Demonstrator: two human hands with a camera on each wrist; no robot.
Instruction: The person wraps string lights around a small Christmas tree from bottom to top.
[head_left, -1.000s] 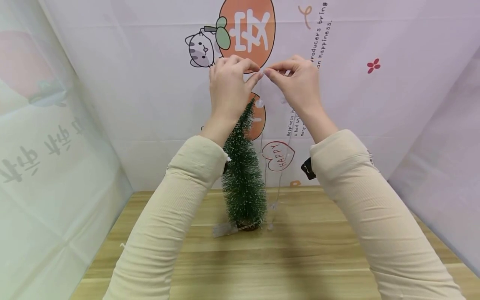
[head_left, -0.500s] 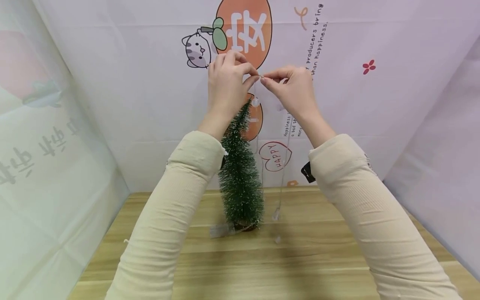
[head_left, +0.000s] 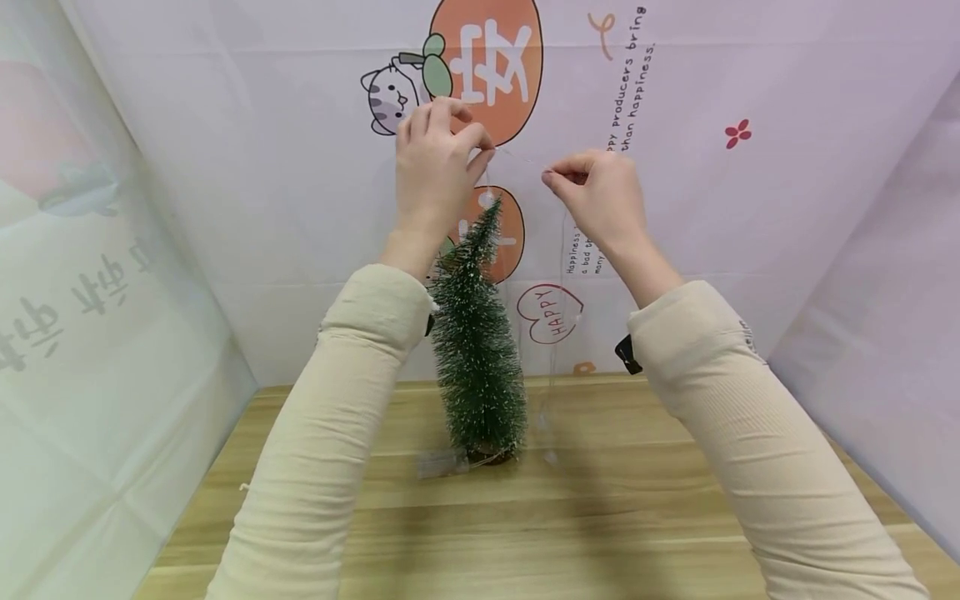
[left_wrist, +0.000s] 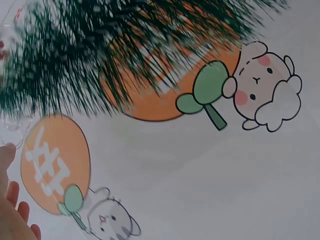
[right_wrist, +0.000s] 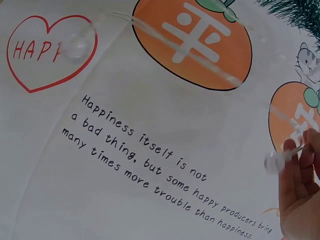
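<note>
A small green artificial Christmas tree (head_left: pixel 480 358) with white-flecked bristles stands upright, its tip bent to the right. Above and slightly left of that tip, my left hand (head_left: pixel 433 179) pinches the thin clear wire of a string light (head_left: pixel 517 156) between thumb and index finger. A clear bulb (head_left: pixel 487 200) hangs below it, beside the tip. My right hand (head_left: pixel 603 196) pinches the same wire farther right, and a length hangs from there toward the table. In the right wrist view, a clear bulb (right_wrist: pixel 274 162) sits right at that hand's fingertips. Bristles fill the top of the left wrist view.
A clear plastic box (head_left: pixel 442 463) lies at the tree's base on the wood-grain table (head_left: pixel 480 533), with wire running from it around the base. The loose end (head_left: pixel 550 456) of the string dangles right of the tree. A printed white cloth (head_left: pixel 675 225) forms the backdrop.
My hands have moved apart, stretching the wire between them. The left went left over the tree tip, bringing the bulb below it along; the right went right and slightly down.
</note>
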